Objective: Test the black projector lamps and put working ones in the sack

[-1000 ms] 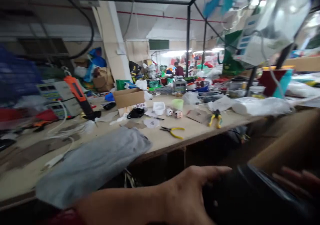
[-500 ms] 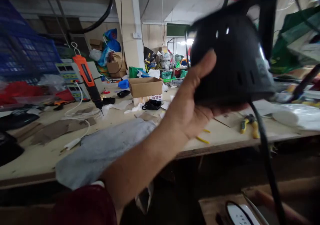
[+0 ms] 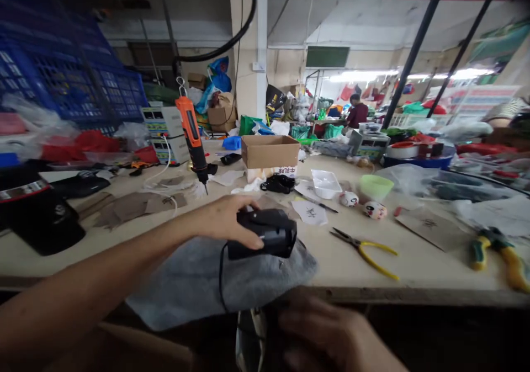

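Note:
My left hand grips a black plastic device from its left side, fingers over the top and thumb along the near side. A thin black cord hangs from the device past the table edge. Under it lies a grey cloth, which drapes over the edge. My right hand is low in front of the table, smeared by motion, near a pale shiny object I cannot identify. Whether it holds anything does not show.
Yellow-handled pliers and green-yellow pliers lie to the right. An orange electric screwdriver hangs over the table. Behind stands a cardboard box; a white tray is beside it. A person is far back.
The black device has gone from raised high at the right, close to the camera, down onto the grey cloth, still in my left hand. My right hand has come up into fuller view.

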{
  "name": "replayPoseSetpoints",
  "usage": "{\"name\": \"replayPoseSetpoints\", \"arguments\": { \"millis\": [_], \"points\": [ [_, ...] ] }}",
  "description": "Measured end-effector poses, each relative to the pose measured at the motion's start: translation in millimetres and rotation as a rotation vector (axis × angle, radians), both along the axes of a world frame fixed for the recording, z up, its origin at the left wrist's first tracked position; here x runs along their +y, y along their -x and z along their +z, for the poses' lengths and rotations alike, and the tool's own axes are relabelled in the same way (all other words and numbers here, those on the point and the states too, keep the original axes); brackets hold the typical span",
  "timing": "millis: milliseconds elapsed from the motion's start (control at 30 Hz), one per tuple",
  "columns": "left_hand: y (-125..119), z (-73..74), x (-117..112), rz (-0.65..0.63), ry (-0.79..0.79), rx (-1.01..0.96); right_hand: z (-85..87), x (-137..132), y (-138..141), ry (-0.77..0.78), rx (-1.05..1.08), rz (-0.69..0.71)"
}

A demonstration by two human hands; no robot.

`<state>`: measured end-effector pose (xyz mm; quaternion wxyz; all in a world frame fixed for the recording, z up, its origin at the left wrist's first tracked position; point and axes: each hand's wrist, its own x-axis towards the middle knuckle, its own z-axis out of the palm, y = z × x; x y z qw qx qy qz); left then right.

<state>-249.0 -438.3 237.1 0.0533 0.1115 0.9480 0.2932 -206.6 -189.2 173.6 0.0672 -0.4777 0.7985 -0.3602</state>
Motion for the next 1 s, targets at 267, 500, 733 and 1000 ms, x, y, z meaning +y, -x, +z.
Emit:
{"name": "replayPoseSetpoints", "arguments": {
  "millis": [267,500,733,1000],
  "points": [
    [-3.2,-38.3,-27.9,-0.055,-0.023,0.130,17.1,-64.2,79.0,0.246,0.237,-0.280],
    [-5.4,-55.2,-43.4,-0.030,-0.189,0.156,2.7,-108.1,109.5,0.251,0.051,-0.340],
    [-0.1,-52.2,-60.7,0.066,-0.368,0.116,10.1,-92.1,126.4,0.059,-0.302,0.029],
    [-6.6,-57.4,-49.2,0.172,-1.127,-0.229,21.6,-67.7,117.3,0.414,-0.278,-0.385]
  ]
}}
